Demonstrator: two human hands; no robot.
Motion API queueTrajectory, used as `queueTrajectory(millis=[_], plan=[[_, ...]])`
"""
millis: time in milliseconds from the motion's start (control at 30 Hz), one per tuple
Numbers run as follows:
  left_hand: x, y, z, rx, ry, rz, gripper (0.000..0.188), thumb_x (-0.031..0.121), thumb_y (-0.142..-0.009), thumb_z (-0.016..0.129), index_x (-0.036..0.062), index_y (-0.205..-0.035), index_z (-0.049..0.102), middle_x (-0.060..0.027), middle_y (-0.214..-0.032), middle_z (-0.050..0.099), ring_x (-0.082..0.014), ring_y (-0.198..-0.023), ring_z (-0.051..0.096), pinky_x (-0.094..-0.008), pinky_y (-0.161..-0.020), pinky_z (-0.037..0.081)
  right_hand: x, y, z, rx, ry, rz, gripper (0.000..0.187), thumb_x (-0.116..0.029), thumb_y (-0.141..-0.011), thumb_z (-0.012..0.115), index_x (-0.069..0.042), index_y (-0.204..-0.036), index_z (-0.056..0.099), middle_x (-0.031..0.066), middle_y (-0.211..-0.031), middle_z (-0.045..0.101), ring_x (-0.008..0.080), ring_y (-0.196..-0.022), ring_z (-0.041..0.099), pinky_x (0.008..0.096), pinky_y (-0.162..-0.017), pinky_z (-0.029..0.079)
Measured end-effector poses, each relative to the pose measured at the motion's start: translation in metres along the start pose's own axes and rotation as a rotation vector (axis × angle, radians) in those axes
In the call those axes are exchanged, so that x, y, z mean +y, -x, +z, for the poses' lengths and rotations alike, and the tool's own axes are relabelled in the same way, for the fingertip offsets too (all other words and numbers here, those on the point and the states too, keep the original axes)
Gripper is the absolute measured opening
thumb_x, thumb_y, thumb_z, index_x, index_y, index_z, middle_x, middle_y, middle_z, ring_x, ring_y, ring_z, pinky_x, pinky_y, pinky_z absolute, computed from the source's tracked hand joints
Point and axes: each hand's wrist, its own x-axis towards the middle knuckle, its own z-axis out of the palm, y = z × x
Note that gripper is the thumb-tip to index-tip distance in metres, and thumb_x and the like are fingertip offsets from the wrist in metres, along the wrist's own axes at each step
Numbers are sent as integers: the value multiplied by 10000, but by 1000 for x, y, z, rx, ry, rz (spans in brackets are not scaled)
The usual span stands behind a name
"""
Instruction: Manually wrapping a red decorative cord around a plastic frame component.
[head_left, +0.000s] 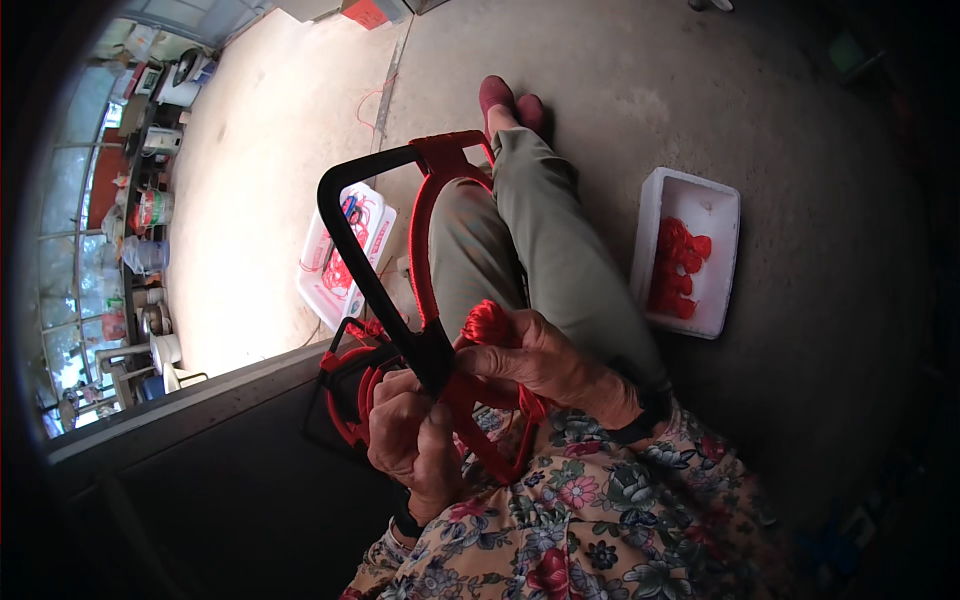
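Note:
Across my lap rests a black frame (347, 215) of bent bars, with some stretches covered in red cord wrapping (421, 240). Low on it, by the joint of the bars, my left hand (412, 440) is closed, its fingers curled against the frame. On the other side of that joint, my right hand (550, 360) is closed around a small bundle of shiny red cord (487, 322), which sticks up past the thumb. More red cord hangs below this hand. What the left fingertips pinch is partly hidden.
On the floor at right stands a white foam box (732, 255) with several red cord bundles (680, 265). Left of my legs is a white tub (312, 285) holding red cord and a blue-handled tool. More red-and-black frames (345, 405) lie beside my left hand. Cluttered shelves (140, 215) line the far left.

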Motion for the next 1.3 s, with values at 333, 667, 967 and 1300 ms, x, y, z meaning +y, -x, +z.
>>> queueTrajectory(millis=[333, 667, 967, 1300], plan=[[-1, -18, -3, -51, 264, -216, 198, 166, -954, 529, -26, -953, 579, -117, -994, 592, -164, -949, 549, -301, -886, 417, 4, -9, -8, 67, 120, -90, 208, -213, -908, 659, -55, -1044, 671, -43, -825, 613, 28, -756, 539, 200, -685, 447], [19, -14, -5, 48, 20, -189, 232, 178, -941, 550, -40, -880, 598, -111, -896, 610, -157, -854, 551, -294, -816, 428, 0, -7, 2, 50, -28, -109, 199, -215, -909, 656, -62, -1034, 678, -49, -834, 611, 26, -759, 533, 203, -692, 443], [28, -23, -1, -73, -249, -205, 116, 43, -871, 654, -24, -815, 577, -70, -765, 577, -108, -682, 506, -233, -618, 389, 3, -6, 7, 69, -25, -110, 180, -201, -912, 655, -67, -1030, 680, -52, -836, 610, 29, -760, 530, 208, -699, 447], [21, -17, -2, -51, -253, -82, 166, 120, -885, 651, -34, -913, 596, -91, -857, 607, -136, -759, 551, -256, -688, 429, 6, -13, 2, 87, 36, -99, 179, -210, -905, 665, -68, -1014, 675, -53, -804, 597, 27, -738, 531, 196, -681, 443]])
